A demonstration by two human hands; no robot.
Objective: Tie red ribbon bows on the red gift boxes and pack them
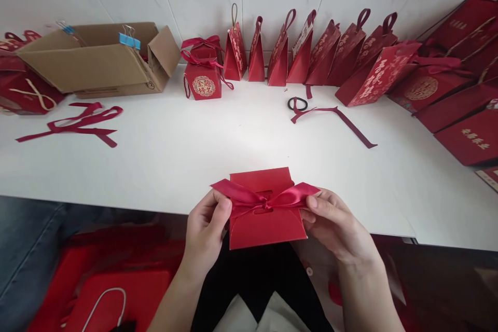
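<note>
A red gift box [268, 231] is at the table's front edge, its top facing me. Across that top runs a shiny ribbon bow [266, 202], knotted at the middle over a slot. My left hand [210, 218] pinches the bow's left side between thumb and fingers, beside the box. On the other side, my right hand [334, 218] grips the bow's right side with the thumb on top. The lower part of the box is hidden beneath its top.
Finished red boxes [278, 57] line the wall, with more stacked at the right. A cardboard box [101, 62] with binder clips stands at back left. Loose ribbons [83, 125] lie at left, and a dark ribbon strip [352, 124] with a black ring [298, 104] lies at right.
</note>
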